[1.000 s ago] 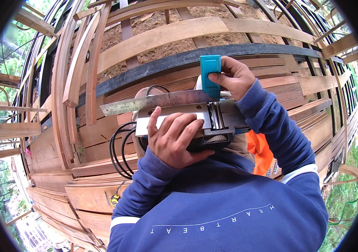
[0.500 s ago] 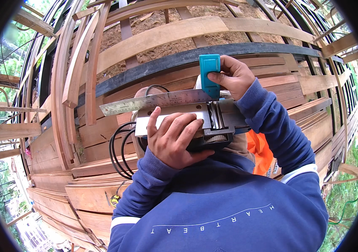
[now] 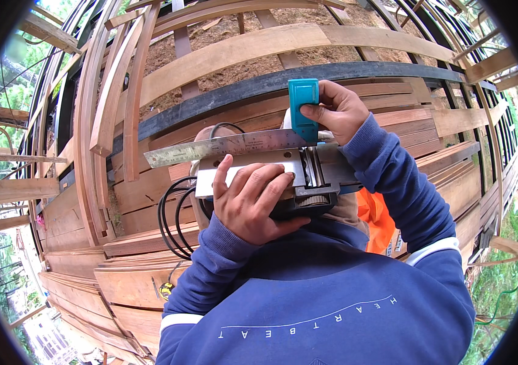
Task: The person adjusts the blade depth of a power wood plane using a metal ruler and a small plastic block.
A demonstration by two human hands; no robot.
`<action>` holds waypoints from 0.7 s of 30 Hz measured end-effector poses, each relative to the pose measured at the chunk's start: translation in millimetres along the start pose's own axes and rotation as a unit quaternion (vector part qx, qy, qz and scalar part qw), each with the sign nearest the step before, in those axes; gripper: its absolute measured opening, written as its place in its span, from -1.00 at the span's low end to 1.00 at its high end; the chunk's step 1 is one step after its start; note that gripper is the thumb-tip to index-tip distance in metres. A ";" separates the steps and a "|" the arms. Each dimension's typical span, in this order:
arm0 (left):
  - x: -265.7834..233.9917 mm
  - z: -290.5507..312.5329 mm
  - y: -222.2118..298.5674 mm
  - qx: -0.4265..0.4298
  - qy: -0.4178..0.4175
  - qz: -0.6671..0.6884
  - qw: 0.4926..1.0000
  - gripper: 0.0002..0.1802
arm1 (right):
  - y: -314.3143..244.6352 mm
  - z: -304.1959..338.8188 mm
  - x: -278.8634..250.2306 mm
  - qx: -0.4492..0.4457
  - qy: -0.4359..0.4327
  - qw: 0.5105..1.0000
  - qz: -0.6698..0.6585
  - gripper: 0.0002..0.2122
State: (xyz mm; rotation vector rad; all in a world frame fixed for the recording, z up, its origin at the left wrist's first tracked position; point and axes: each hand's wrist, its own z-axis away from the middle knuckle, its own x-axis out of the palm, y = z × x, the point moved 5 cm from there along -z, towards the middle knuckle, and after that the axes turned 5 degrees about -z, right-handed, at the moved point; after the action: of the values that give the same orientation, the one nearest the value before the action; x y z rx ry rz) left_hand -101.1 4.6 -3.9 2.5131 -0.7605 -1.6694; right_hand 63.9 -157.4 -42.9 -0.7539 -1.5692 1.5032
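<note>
An electric hand planer [image 3: 306, 209] lies across my lap with its metal sole and cutter slot facing up. My left hand [image 3: 251, 193] wraps over its near side, fingertips resting on the silvery sole plate [image 3: 209, 177]. In my right hand [image 3: 343, 111] is the teal handle of a try square [image 3: 304, 96], pinched between thumb and fingers. The square's steel ruled blade [image 3: 210, 148] runs out leftward along the sole's far edge. Its handle stands upright by the cutter slot [image 3: 312, 167]. Whether the blade touches the sole along its full length I cannot tell.
A black cord [image 3: 167, 222] loops left of the planer. Stacked timber boards [image 3: 131, 286] lie at the left, and more boards [image 3: 402, 131] at the right. A yellow tape measure [image 3: 166, 291] sits near my left elbow. Orange cloth [image 3: 373, 219] hangs by my right forearm. A dark beam [image 3: 228, 88] crosses ahead.
</note>
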 end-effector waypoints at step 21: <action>-0.4 -0.2 0.7 0.002 0.003 -0.002 1.000 -0.25 | -1.1 0.8 1.7 -0.001 -0.007 1.000 0.002 -0.74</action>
State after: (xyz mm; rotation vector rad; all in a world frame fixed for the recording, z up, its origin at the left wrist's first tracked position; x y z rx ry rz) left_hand -101.3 4.2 -3.2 2.5217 -0.7607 -1.6634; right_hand 62.4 -156.4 -41.6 -0.7490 -1.5812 1.5129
